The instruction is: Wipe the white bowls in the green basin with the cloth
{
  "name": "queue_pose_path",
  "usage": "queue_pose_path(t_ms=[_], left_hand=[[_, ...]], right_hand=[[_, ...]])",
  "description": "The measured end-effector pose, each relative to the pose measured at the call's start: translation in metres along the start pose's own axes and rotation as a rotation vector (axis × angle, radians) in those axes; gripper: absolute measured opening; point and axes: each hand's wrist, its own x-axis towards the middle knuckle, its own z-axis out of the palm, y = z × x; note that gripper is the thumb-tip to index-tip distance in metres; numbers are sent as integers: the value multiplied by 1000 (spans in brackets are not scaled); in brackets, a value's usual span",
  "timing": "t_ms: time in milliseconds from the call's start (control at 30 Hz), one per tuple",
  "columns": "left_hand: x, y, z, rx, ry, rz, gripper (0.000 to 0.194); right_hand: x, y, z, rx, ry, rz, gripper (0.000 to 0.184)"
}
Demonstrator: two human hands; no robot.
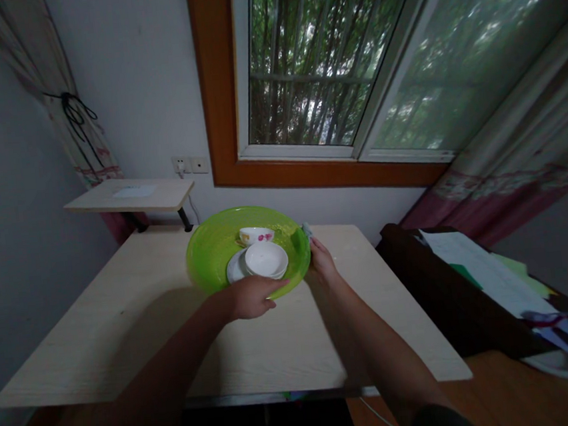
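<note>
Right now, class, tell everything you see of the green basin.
The green basin is round, glossy and plastic-looking, open side up. Inside are a flowered bowl, a white bowl and, partly hidden, a pale dish. The left grip holds the basin's near rim, the right grip its right side. Whether it touches the table is unclear.

no words or numbers I can read from here, white paper (pixel 135 192) on the little shelf (pixel 174 193), marks too faint, big sheet (pixel 480 271) on brown furniture (pixel 404 268), too blurry
</note>
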Motion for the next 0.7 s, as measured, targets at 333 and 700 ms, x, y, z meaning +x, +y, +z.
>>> queue_pose_path(t_ms=[333,700], left_hand=[[14,13,5,80,48,-24,61],[53,30,25,139,122,-126,65]], right_hand=[[-21,15,-6,-2,-16,4,37],[-67,21,-5,-10,-10,24,36]])
